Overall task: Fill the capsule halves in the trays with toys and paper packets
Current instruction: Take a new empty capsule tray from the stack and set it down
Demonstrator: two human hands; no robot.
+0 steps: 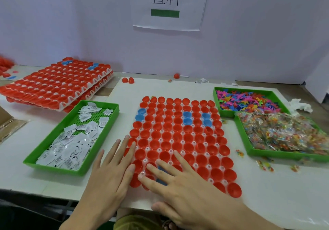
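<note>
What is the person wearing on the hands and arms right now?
Nothing visible: the left hand and right hand have no gloves or rings, and no sleeves show up to the frame edge. Olive-yellow clothing shows below them.

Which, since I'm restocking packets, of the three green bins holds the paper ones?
The left bin, nearest the left hand: it holds white printed packets. The far right bin holds loose toys, the near right bin bagged toys.

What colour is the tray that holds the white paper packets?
Bright green. The packet tray shows best in the head view.
</note>
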